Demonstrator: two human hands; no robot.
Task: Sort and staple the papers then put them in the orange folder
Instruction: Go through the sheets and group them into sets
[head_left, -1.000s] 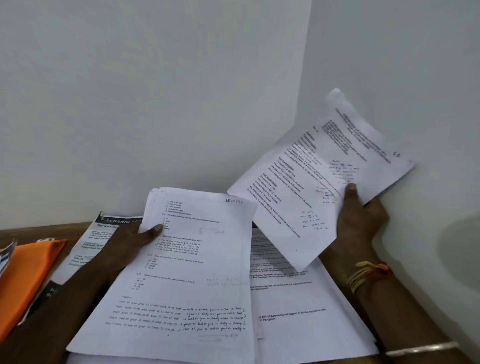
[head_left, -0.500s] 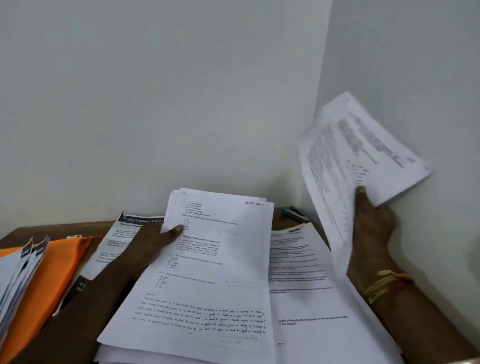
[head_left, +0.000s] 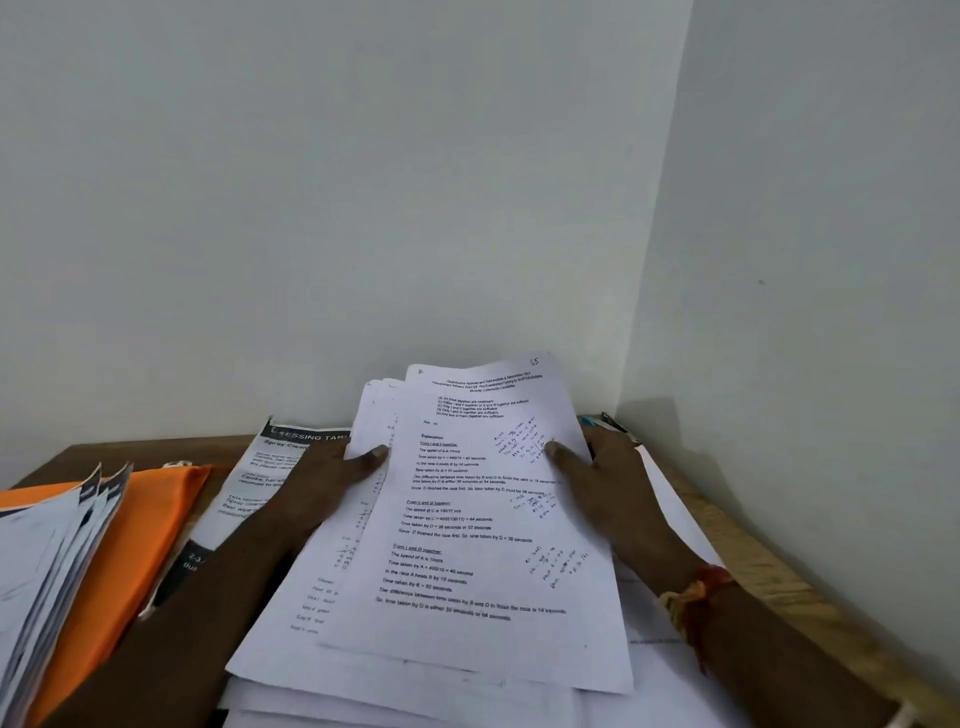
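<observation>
The left hand (head_left: 332, 470) and right hand (head_left: 602, 462) pinch the stack of papers (head_left: 483, 540) by its sides, thumbs on top, above loose sheets (head_left: 363, 696) on the desk (head_left: 763, 561). The orange folder (head_left: 140, 530) lies left, beyond a leaflet (head_left: 260, 478).

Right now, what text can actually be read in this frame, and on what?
"55": handwritten, upper corner of the top sheet.
"Time taken by A = 400/10 = 40 seconds": top sheet's print.
"ESSING TAB", "Spray Clean": leaflet header, cut off.
Handwritten notes and sheets beneath: too small to read.
</observation>
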